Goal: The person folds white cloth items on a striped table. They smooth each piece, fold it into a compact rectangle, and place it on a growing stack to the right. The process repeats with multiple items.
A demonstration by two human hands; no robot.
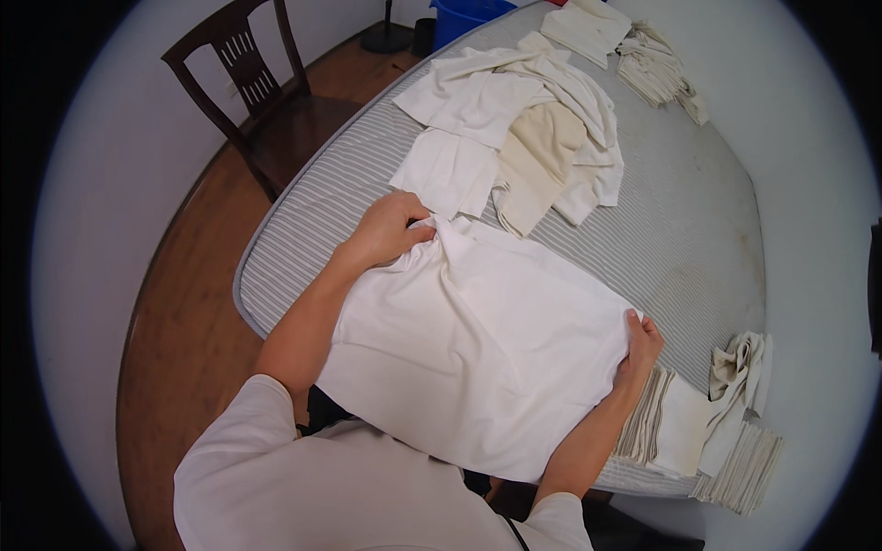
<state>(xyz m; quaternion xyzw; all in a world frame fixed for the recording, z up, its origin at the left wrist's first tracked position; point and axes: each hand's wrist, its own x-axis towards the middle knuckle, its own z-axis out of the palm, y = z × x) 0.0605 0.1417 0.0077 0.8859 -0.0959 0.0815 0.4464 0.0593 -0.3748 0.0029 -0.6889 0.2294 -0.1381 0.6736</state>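
Observation:
A large white cloth (475, 330) is spread between my two hands, over the near edge of a striped mattress (324, 206) and in front of my body. My left hand (396, 231) grips its upper left part, where the fabric bunches into folds. At the cloth's right corner, my right hand (641, 341) pinches the edge between thumb and fingers. Just beyond lies a loose heap of white cloths (475, 103), with a cream cloth (541, 151) among them.
Folded cloths (661, 420) stand in rows by my right forearm, beside a crumpled cloth (734, 372). More cloths (648, 65) lie at the far right. A dark wooden chair (269, 103) stands left of the mattress; a blue bin (465, 21) is behind. A wall borders the right side.

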